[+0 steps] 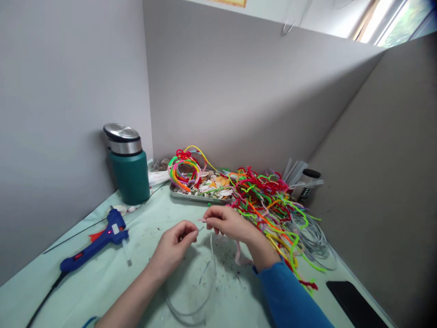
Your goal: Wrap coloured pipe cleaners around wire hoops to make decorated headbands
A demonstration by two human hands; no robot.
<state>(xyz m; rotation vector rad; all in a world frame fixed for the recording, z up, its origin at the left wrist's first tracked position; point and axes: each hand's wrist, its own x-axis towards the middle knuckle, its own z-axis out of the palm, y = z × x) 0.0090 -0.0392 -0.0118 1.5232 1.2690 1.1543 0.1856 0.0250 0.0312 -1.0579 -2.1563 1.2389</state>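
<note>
Left hand [177, 243] pinches thin, curved grey wire [215, 264]; right hand [225, 222] pinches fuzzy pink strand [201, 220].

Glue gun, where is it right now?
In the head view, the blue glue gun lies on the left side of the table, in front of the green bottle and left of the left hand.

It was a craft workspace: grey panels [239, 91] boxed in a table [146, 232] bearing a glue gun [96, 246] and bright fuzzy stems [259, 196].
</note>
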